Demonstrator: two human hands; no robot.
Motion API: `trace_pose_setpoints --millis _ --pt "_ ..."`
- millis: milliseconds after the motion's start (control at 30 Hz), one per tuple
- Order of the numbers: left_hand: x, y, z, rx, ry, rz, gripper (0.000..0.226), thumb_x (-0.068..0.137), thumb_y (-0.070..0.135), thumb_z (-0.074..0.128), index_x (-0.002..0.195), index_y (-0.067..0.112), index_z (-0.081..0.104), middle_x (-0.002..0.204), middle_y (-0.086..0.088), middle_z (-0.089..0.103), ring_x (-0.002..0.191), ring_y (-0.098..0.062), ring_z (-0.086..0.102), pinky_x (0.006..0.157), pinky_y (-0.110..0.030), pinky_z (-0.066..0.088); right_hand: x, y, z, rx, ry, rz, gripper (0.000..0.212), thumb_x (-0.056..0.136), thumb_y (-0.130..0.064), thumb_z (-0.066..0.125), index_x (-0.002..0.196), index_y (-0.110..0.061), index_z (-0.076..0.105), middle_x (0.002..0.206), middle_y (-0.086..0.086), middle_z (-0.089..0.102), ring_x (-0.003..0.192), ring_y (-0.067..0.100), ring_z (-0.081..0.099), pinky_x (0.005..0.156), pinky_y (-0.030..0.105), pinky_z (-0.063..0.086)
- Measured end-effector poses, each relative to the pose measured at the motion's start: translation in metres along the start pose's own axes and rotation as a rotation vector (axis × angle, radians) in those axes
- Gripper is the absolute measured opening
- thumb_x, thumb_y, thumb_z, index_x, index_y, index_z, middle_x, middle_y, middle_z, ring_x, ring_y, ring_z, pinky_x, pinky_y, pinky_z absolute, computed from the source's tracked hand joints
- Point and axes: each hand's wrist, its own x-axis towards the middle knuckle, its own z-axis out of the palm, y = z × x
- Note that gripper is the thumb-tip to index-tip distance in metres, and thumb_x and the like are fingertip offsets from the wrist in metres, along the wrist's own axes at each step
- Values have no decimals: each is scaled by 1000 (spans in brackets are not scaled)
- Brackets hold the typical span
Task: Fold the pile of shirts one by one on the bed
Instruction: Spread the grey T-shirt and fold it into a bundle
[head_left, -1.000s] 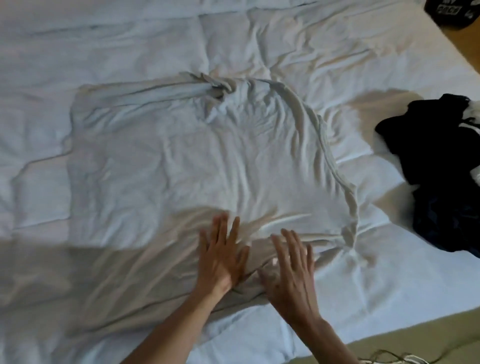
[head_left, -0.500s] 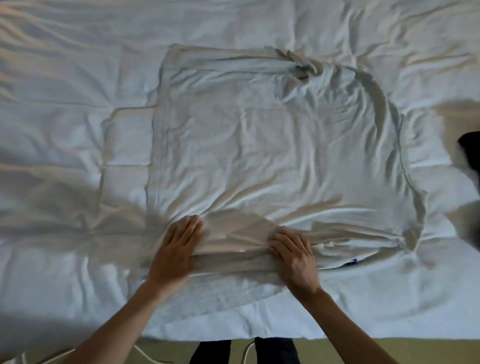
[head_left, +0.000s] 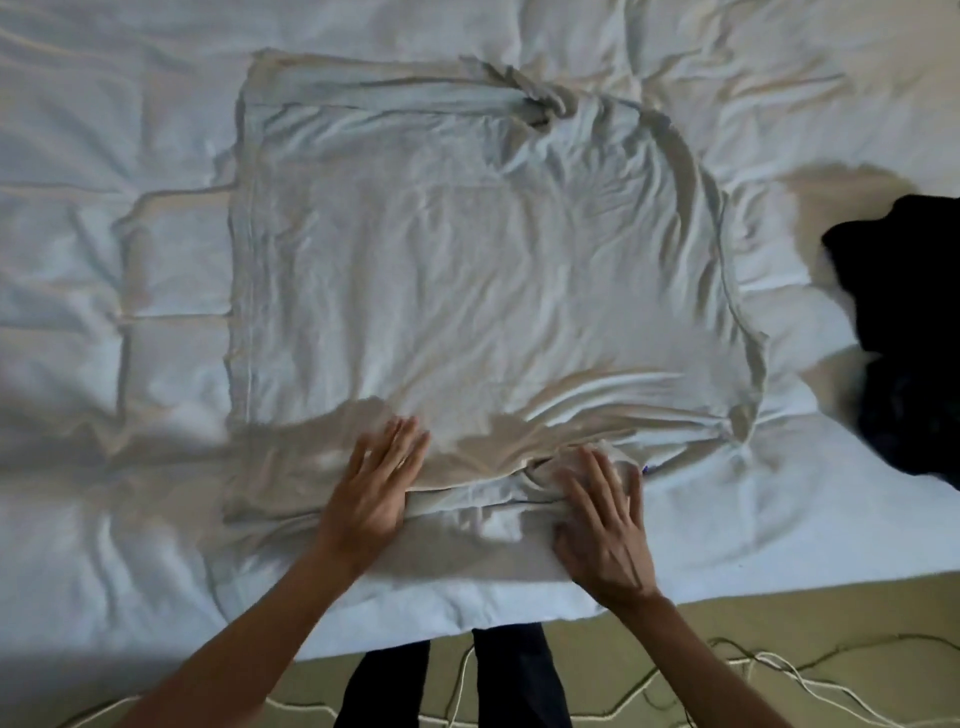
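A white shirt (head_left: 467, 270) lies spread out and wrinkled on the white bed (head_left: 104, 260), with a bunched knot of cloth at its far edge. My left hand (head_left: 376, 483) rests flat on the shirt's near edge, fingers straight. My right hand (head_left: 602, 514) lies flat on the near edge too, fingers spread over a small fold of cloth. A dark pile of shirts (head_left: 904, 338) sits at the right side of the bed.
The bed's near edge (head_left: 727, 587) runs below my hands. Beyond it is a tan floor with white cords (head_left: 779, 670) trailing across it. My dark trouser legs (head_left: 452, 675) stand against the bed.
Both hands' fingers have straightened and now lie flat on the shirt's near edge. The view has shifted right, bringing the dark pile back into sight.
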Motion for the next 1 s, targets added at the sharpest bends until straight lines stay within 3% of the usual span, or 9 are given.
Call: trace_pose_setpoints --millis 133,267,400,500,567,733,867,933,1000 --pt "27 16 10 -33 -23 91 67 78 7 43 146 8 46 154 -11 41 140 -30 43 113 -44 28 -12 22 0 -6 105 198 56 92 -29 49 146 -11 44 157 14 34 149 31 23 118 62 12" --pt "32 13 11 -110 -52 89 80 68 3 76 143 8 51 151 -10 46 136 -30 48 112 -39 28 -15 44 -14 24 182 233 42 92 -23 51 132 -18 63 141 4 56 131 32 49 102 52 40" --pt "37 11 -3 -256 14 43 54 80 12 48 133 11 62 136 -10 61 120 -29 63 104 -31 38 2 53 -34 41 257 205 27 90 -19 59 112 -21 74 115 -6 71 93 25 60 76 39 45" --pt "49 2 -23 -355 32 -60 52 78 19 46 125 19 69 113 -3 73 96 -22 71 79 -30 53 30 62 -57 97 268 163 16 91 -23 63 98 -19 76 91 -10 72 77 18 60 67 37 47" --pt "66 -5 -40 -389 93 -119 50 76 28 43 113 19 74 90 -2 77 72 -20 72 60 -27 50 59 72 -76 205 220 202 11 84 -22 70 91 -18 77 82 -6 71 71 15 63 64 33 50" --pt "124 -23 -69 -558 180 -166 37 77 33 48 92 13 76 78 1 74 71 -5 63 64 -23 44 166 100 -112 404 -137 266 8 84 -24 70 85 -20 76 75 -6 73 69 6 65 68 32 51" --pt "165 -38 -57 -411 127 -336 30 73 25 54 90 12 75 82 -7 74 76 -25 67 66 -29 40 231 108 -93 343 -129 287 22 86 -24 66 106 -20 73 99 2 75 94 22 68 85 39 52" --pt "173 -38 -45 -346 45 -457 25 80 24 55 94 13 72 85 -13 73 82 -35 69 69 -37 47 235 107 -76 227 -223 306 48 89 -24 66 136 -20 55 131 5 62 119 29 55 101 44 43" --pt "176 -26 -38 -273 87 -504 23 83 16 57 102 10 70 92 -18 71 87 -41 67 76 -45 51 221 113 -64 131 -271 415 65 89 -25 64 148 -22 38 147 2 46 131 29 42 109 46 34"
